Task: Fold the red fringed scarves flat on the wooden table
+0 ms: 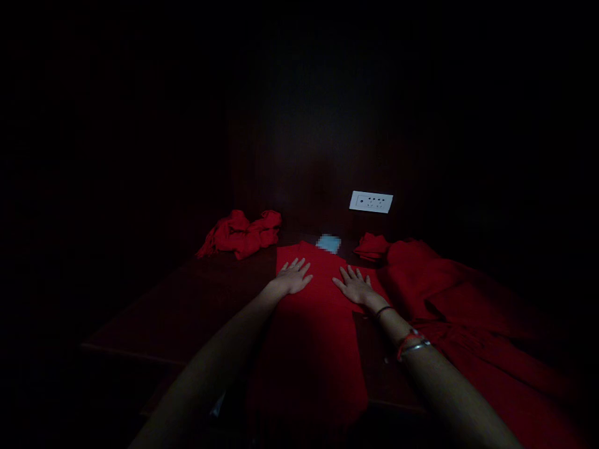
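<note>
A long red cloth (318,343) lies spread over the dark table and hangs down past its near edge. My left hand (293,277) rests flat on the cloth's upper left part, fingers spread. On its upper right part lies my right hand (354,285), also palm down with the fingers apart. Neither hand grips anything. Bands and a bangle circle my right wrist and forearm.
A crumpled red cloth (246,234) sits at the back left of the table (187,305). More red cloth (449,293) is heaped along the right side. Behind are a small pale blue item (329,243) and a white socket plate (371,202) on the dark wall.
</note>
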Action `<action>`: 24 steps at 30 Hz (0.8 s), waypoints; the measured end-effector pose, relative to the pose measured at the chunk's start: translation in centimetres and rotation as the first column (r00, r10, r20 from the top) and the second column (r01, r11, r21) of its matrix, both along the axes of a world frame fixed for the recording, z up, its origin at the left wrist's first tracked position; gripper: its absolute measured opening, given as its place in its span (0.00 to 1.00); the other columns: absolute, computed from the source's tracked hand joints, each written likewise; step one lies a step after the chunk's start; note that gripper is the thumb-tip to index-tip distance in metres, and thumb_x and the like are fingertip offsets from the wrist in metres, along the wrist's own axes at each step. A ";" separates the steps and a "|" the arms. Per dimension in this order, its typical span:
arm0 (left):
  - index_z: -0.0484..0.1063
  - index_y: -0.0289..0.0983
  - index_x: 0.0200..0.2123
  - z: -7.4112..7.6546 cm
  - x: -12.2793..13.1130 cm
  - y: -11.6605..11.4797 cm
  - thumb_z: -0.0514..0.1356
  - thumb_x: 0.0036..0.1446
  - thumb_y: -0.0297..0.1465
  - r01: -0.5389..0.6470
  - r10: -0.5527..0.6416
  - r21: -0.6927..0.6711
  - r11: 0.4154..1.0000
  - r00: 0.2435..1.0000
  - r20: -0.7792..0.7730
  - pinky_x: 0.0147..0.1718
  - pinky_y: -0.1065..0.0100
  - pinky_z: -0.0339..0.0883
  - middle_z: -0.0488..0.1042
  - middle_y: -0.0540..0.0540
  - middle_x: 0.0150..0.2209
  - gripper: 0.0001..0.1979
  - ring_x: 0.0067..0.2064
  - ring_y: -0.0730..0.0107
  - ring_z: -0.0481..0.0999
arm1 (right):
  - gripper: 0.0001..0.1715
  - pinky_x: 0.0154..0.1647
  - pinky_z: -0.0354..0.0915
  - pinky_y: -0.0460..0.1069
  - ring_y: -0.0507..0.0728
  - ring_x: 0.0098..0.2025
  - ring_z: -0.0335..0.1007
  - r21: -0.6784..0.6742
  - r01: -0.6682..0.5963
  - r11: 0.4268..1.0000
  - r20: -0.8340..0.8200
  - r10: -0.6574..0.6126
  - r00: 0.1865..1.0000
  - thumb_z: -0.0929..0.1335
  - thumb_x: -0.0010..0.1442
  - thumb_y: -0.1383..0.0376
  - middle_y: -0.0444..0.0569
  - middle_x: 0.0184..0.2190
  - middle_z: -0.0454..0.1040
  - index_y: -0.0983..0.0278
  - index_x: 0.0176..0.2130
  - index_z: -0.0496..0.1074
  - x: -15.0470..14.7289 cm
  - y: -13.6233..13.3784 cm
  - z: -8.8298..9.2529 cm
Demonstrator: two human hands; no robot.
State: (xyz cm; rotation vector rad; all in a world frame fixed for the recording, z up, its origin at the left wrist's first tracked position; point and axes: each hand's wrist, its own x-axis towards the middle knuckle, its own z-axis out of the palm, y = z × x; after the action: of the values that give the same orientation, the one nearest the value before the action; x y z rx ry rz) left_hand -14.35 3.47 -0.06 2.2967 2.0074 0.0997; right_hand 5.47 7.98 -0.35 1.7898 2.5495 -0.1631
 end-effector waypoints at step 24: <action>0.41 0.35 0.57 -0.4 -0.9 0.6 0.35 0.55 0.38 -0.047 0.047 -0.008 0.999 0.998 -0.052 0.52 0.58 0.38 0.39 0.46 0.58 0.27 0.58 0.62 0.38 | 0.26 0.55 0.33 0.56 0.58 0.56 0.43 0.344 -0.211 0.915 0.380 0.070 0.922 0.54 0.56 0.57 0.48 0.55 0.51 0.63 0.53 0.55 13.6 -1.6 3.6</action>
State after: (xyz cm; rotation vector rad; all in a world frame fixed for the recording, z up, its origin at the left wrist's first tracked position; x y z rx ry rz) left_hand -15.23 4.12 -0.48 2.2702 2.0822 0.0340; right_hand 19.03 6.42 3.23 1.5302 2.5398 0.6482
